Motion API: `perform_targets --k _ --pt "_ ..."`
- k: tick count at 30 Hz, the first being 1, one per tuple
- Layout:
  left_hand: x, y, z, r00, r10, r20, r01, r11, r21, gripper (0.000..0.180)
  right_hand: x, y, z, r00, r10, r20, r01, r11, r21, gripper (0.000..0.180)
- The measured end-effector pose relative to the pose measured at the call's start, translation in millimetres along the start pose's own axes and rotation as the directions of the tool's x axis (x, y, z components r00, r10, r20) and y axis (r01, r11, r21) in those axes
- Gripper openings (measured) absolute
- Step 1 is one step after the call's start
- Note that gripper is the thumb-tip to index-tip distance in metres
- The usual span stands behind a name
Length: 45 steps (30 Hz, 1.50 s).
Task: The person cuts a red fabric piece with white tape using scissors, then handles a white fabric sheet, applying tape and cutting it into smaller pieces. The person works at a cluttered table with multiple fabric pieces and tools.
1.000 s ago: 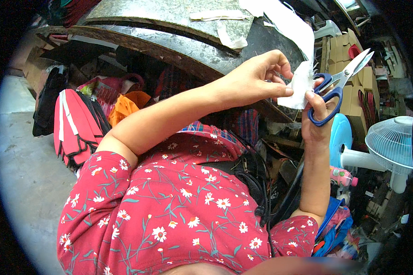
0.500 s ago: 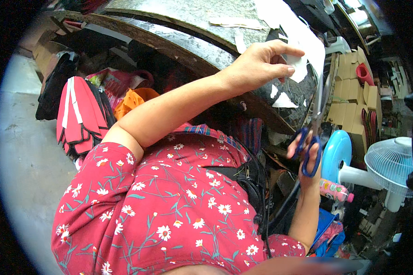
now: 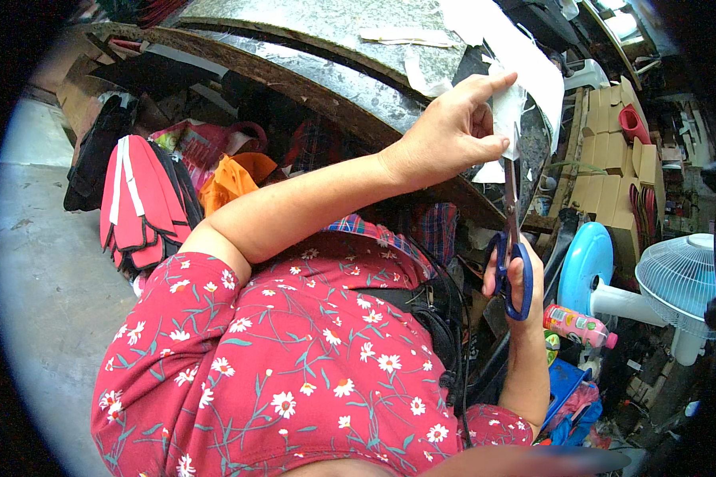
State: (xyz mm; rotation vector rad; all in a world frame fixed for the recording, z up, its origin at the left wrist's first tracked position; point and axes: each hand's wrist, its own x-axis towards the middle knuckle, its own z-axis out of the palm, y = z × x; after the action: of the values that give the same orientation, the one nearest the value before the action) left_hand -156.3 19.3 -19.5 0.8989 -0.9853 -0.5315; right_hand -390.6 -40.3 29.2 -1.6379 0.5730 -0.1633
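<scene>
The scissors (image 3: 511,238) are coming back up now — half a second ago the right hand (image 3: 513,278) was hanging low beside the fan with the blades pointing down and away; now the tips are rising to the paper (image 3: 507,119), and the left hand (image 3: 453,131) has slid a little lower and further right along the bench edge.

Nearest in, the right hand is wrapping the blue loops, thumb and fingers through them, gripping the handles firmly. The blades are running almost straight up from that hand, long axis vertical, and they are looking nearly together, with only a sliver between them, if any.

Directly above, the paper is sitting at the blade tips, touching or just short of them; I cannot tell which. The left hand is pinching the white scrap between thumb and fingertips, clamped on its left edge and holding it upright, just out from the front edge of the grey bench (image 3: 318,32). So the paper is lying straight up the line of the blades, with the left hand right on it.

Further off, to the right, a white fan (image 3: 680,278) is standing.
</scene>
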Motion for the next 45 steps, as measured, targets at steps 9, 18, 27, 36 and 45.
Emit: perform_targets --k 9,18,27,36,45 --pt "-1 2 3 1.0 -0.004 -0.027 0.003 1.0 -0.027 0.079 -1 0 -1 1.0 -0.003 -0.014 0.003 1.0 -0.017 0.058" --pt "-9 7 14 1.0 0.015 0.004 -0.014 0.999 -0.033 0.079 9 5 9 0.994 -0.095 -0.051 0.093 0.995 -0.042 0.06" --pt "-7 1 9 0.996 -0.03 -0.079 0.028 0.999 -0.015 0.062 6 10 6 0.998 -0.022 -0.06 0.024 0.999 0.034 0.049" --pt "-13 -4 20 0.997 0.001 -0.079 0.007 0.994 0.107 0.08 19 10 7 0.994 -0.056 -0.099 0.049 0.996 -0.071 0.046" --pt "-12 -11 19 0.996 -0.066 -0.061 0.07 0.996 0.052 0.081 18 13 1 0.994 0.0 -0.107 -0.006 0.999 -0.052 0.04"
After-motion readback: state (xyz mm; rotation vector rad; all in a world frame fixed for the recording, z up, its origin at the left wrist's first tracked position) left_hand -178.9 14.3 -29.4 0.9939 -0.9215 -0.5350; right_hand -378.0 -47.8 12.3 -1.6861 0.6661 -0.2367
